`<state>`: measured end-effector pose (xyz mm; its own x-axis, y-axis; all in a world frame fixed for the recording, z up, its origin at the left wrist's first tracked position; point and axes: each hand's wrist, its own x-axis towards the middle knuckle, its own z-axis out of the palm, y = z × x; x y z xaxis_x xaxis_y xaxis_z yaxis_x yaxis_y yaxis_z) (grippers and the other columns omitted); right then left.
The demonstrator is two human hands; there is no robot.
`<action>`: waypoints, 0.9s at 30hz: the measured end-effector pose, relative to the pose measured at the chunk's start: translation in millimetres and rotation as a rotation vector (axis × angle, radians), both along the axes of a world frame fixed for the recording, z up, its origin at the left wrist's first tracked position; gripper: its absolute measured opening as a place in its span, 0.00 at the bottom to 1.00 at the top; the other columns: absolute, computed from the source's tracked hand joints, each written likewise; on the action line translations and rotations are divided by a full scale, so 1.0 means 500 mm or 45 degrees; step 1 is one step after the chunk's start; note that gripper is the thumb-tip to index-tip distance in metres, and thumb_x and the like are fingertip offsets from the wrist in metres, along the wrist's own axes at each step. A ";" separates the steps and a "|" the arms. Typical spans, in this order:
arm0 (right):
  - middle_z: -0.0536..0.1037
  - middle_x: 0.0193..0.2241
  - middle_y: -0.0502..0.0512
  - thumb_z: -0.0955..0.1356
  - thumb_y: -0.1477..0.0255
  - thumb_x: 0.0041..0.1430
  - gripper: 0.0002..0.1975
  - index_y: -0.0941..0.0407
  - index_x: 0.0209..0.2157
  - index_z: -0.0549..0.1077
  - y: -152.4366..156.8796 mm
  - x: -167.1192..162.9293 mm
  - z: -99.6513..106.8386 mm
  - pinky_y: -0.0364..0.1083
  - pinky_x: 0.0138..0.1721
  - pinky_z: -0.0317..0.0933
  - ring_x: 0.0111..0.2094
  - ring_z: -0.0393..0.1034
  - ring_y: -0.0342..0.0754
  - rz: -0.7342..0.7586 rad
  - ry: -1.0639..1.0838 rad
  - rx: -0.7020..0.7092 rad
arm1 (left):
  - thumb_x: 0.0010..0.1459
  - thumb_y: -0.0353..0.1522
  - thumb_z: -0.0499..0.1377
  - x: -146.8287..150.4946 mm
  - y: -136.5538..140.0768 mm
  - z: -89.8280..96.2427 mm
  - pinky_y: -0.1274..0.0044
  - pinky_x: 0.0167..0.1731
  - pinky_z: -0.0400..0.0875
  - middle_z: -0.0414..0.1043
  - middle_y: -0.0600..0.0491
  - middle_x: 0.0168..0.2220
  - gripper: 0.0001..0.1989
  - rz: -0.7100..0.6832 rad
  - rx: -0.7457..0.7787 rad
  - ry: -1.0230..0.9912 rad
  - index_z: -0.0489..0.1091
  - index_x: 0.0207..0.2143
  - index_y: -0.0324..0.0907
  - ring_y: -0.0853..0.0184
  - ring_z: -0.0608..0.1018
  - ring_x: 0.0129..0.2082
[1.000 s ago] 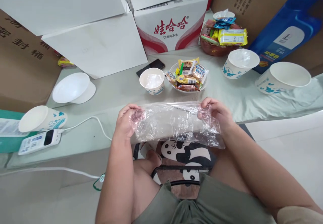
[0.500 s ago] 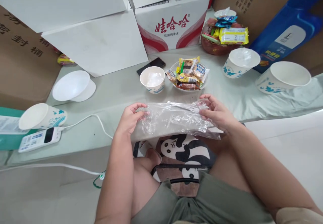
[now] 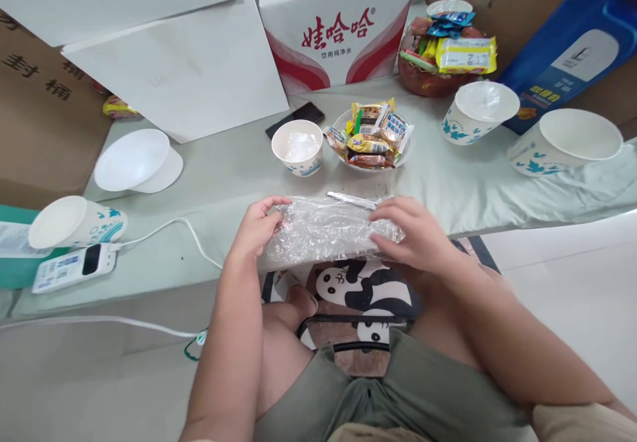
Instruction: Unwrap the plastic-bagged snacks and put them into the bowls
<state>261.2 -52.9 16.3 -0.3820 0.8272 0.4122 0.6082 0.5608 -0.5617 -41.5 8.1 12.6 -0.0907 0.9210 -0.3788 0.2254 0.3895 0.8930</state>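
A clear, crinkled plastic bag [image 3: 328,229] lies at the table's front edge between my hands. My left hand [image 3: 256,226] grips its left end between thumb and fingers. On the right end, my right hand [image 3: 408,233] has its thumb and fingers closed around the plastic, partly covering it. Behind the bag lies a thin silvery strip [image 3: 351,199], its right end near my right fingers. Farther back stand a paper cup [image 3: 297,163] with clear plastic inside and a white bowl [image 3: 365,165] of wrapped snacks.
At left are a white bowl-shaped container [image 3: 134,163], a tipped paper cup [image 3: 79,223] and a white device [image 3: 74,269] with a cable. Two paper cups [image 3: 478,113] stand at right near a blue bottle [image 3: 562,50]. A phone [image 3: 293,120] and white cartons [image 3: 338,37] are behind.
My right hand has moved left, over the bag's right part. The bag is now more gathered and narrower, and its right end no longer hangs past the table edge. The camera view has shifted slightly.
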 end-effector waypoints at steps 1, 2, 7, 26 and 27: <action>0.80 0.44 0.58 0.69 0.68 0.60 0.11 0.51 0.46 0.74 -0.001 -0.011 -0.008 0.58 0.46 0.67 0.46 0.74 0.58 0.118 -0.129 -0.042 | 0.36 0.25 0.54 -0.002 0.000 -0.003 0.82 0.15 0.48 0.67 0.58 0.16 0.22 -0.003 -0.004 0.013 0.78 0.36 0.42 0.73 0.62 0.15; 0.79 0.47 0.59 0.68 0.70 0.60 0.14 0.51 0.49 0.74 -0.001 -0.022 -0.018 0.59 0.48 0.67 0.49 0.73 0.59 0.190 -0.247 -0.080 | 0.36 0.25 0.54 -0.005 0.000 -0.006 0.82 0.15 0.48 0.67 0.58 0.15 0.23 -0.007 -0.010 0.035 0.78 0.37 0.42 0.73 0.61 0.14; 0.79 0.53 0.61 0.64 0.78 0.62 0.18 0.54 0.51 0.75 0.001 -0.045 -0.062 0.60 0.53 0.69 0.54 0.73 0.59 0.206 -0.392 -0.085 | 0.39 0.24 0.53 -0.023 -0.005 -0.012 0.81 0.16 0.50 0.66 0.59 0.15 0.24 -0.003 0.011 0.177 0.78 0.40 0.41 0.73 0.60 0.14; 0.82 0.44 0.56 0.67 0.68 0.64 0.09 0.53 0.30 0.78 -0.016 -0.013 -0.007 0.58 0.47 0.66 0.47 0.75 0.58 0.395 -0.299 -0.072 | 0.48 0.30 0.62 -0.032 0.006 0.001 0.81 0.17 0.54 0.72 0.55 0.27 0.13 0.007 0.129 0.028 0.77 0.38 0.41 0.75 0.67 0.18; 0.83 0.42 0.56 0.67 0.68 0.65 0.09 0.53 0.31 0.78 -0.014 -0.016 0.001 0.57 0.46 0.66 0.45 0.76 0.56 0.333 -0.214 -0.051 | 0.46 0.30 0.64 -0.032 0.003 0.005 0.81 0.16 0.53 0.72 0.56 0.27 0.15 -0.051 0.146 -0.009 0.78 0.40 0.41 0.77 0.63 0.17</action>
<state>253.2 -60.0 17.0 -0.6440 0.7060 0.2946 0.5324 0.6902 -0.4901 -57.4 9.8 15.1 -0.0506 0.9611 -0.2715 0.2322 0.2757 0.9328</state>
